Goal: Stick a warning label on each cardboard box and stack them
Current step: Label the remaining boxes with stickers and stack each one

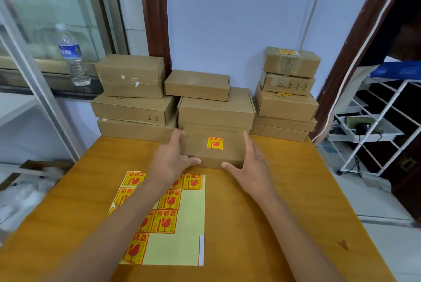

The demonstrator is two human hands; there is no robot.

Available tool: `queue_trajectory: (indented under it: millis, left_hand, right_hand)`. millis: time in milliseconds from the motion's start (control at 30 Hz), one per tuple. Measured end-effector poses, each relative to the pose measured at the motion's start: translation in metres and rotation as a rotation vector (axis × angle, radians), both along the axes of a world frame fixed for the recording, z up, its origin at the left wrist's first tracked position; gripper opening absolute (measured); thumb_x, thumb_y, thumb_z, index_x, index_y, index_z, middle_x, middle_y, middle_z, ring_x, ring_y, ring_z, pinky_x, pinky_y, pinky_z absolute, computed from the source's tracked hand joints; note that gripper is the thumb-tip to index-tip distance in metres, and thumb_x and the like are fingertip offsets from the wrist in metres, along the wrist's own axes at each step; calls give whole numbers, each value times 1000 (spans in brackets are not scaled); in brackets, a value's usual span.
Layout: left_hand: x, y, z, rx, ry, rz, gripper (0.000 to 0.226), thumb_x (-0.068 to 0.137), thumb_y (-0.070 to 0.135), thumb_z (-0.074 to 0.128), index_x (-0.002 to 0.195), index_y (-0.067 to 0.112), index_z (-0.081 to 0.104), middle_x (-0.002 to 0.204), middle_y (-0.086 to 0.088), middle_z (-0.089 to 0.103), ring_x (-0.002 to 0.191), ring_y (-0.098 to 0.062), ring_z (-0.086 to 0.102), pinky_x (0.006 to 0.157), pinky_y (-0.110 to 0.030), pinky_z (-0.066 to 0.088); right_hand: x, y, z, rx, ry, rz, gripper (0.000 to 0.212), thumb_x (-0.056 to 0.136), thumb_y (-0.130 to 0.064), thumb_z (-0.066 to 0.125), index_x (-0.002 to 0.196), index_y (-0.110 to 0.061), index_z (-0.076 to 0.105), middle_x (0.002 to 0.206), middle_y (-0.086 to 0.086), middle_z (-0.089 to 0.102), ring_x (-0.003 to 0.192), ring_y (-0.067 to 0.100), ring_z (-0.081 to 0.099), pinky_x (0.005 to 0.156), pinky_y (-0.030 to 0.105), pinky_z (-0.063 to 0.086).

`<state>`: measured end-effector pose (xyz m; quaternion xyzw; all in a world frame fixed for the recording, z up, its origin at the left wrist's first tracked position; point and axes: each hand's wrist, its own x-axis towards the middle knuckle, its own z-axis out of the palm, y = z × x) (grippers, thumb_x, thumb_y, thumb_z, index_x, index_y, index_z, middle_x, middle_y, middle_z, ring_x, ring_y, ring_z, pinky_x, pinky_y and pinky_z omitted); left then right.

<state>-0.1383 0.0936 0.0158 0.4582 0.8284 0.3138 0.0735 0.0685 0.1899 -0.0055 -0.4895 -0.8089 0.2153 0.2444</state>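
A flat cardboard box (213, 151) lies on the wooden table (284, 202) in front of me, with a yellow and red warning label (215, 143) stuck on its top. My left hand (172, 159) is against the box's left end, fingers straight, thumb along its front edge. My right hand (251, 165) lies at the box's right end with straight fingers, thumb at the front edge. A sheet of warning labels (180, 220) lies on the table under my left forearm, with several labels gone. A labelled stack of boxes (288, 90) stands at the back right.
A left stack of boxes (134, 97) and a middle stack of boxes (214, 106) stand against the wall behind the flat box. A water bottle (71, 56) stands on the window sill at left. A white wire rack (378, 126) is right of the table.
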Motion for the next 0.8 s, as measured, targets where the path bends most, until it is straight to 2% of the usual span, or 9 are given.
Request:
queue_trajectory:
  millis: [67, 133, 233, 300, 467, 600, 667, 733, 800]
  left_hand:
    - [-1, -4, 2, -6, -31, -26, 91, 69, 52, 88, 138, 38, 30, 123, -1, 70, 95, -19, 71, 84, -42, 61]
    - [-7, -12, 9, -6, -37, -42, 98, 68, 56, 87, 143, 41, 26, 132, -1, 66, 103, -21, 70, 88, -44, 59]
    - [-20, -27, 26, 23, 57, -22, 97, 69, 64, 80, 147, 39, 27, 148, 1, 53, 129, -26, 57, 97, -47, 53]
    - [-27, -35, 38, 55, 97, -21, 91, 72, 67, 74, 147, 38, 31, 150, 2, 50, 134, -23, 52, 101, -48, 49]
    - [-38, -52, 42, 109, 142, -74, 75, 81, 65, 67, 144, 39, 36, 152, 9, 45, 136, -15, 48, 101, -40, 48]
    - [-47, -63, 31, 135, 148, -101, 64, 87, 62, 62, 142, 41, 37, 148, 15, 44, 132, -8, 48, 98, -32, 46]
    - [-49, -69, 26, 152, 132, -92, 58, 90, 59, 60, 141, 41, 38, 147, 15, 44, 127, -3, 47, 96, -28, 46]
    - [-48, -77, 23, 167, 122, -97, 54, 93, 56, 58, 141, 39, 40, 148, 16, 43, 118, 3, 46, 92, -24, 45]
    - [-43, -83, 23, 171, 125, -100, 52, 95, 55, 55, 142, 37, 42, 149, 17, 41, 107, 6, 47, 86, -21, 44]
  right_hand:
    - [1, -4, 3, 10, -18, -23, 116, 82, -66, 73, 164, -34, -3, 173, -3, 12, 158, 20, 17, 126, 49, 25]
    - [0, -11, 16, 178, 60, -72, 101, 83, -70, 68, 162, -30, 18, 167, -1, 24, 153, 18, 26, 123, 46, 30]
    - [-25, -7, 59, 590, 291, -25, 55, 90, -51, 67, 132, -17, 55, 130, 2, 55, 120, 17, 52, 100, 37, 44]
    - [-59, 15, 94, 731, 191, 29, 46, 96, -44, 61, 129, -13, 56, 127, 8, 58, 116, 23, 55, 97, 40, 46]
    - [-133, 80, 149, 335, -228, 117, 77, 97, -62, 55, 162, -33, 24, 167, 22, 17, 150, 41, 28, 115, 55, 36]
    - [-149, 109, 141, 241, -309, 138, 83, 95, -52, 67, 162, -26, 26, 155, 24, 35, 141, 42, 40, 110, 49, 41]
    - [-145, 113, 135, 312, -305, 144, 66, 98, -46, 66, 152, -16, 44, 143, 22, 51, 135, 38, 46, 102, 44, 43]
    - [-136, 114, 131, 375, -285, 155, 40, 99, -44, 64, 124, -12, 63, 123, 15, 64, 120, 34, 56, 86, 38, 45]
    - [-125, 110, 130, 449, -246, 128, 30, 101, -43, 60, 100, -14, 65, 104, 10, 68, 104, 33, 62, 78, 39, 50]
